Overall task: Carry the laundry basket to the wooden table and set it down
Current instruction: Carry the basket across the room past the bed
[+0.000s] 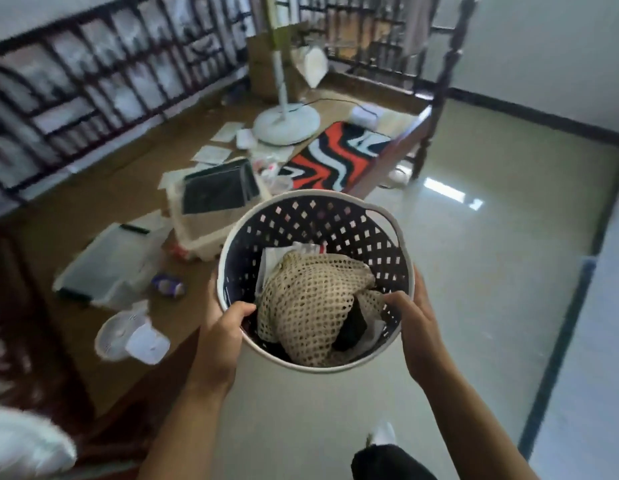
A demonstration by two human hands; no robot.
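— Where are we holding the laundry basket point(339, 230) right now?

— We are carrying it in the air over the pale floor, just beside the near edge of the wooden table point(103, 188). Our left hand point(219, 336) is gripping the near-left rim, fingers curled inside; our right hand point(413, 327) is clasping the near-right rim the same way.

— How are we judging its handling?

— We are guessing it is light: a perforated plastic tub, fairly stiff but likely flexing at the rim. The load is soft, a beige mesh bag point(311, 303) over dark clothes, so nothing is looking fragile.

— Better holds?

— We are seeing a moulded handle point(387, 220) on the far-right rim, though the rim grip is looking secure.

— And the landing?

— We are noticing the table is cluttered: a clear storage bin point(110, 265), papers, a fan base point(287, 124).
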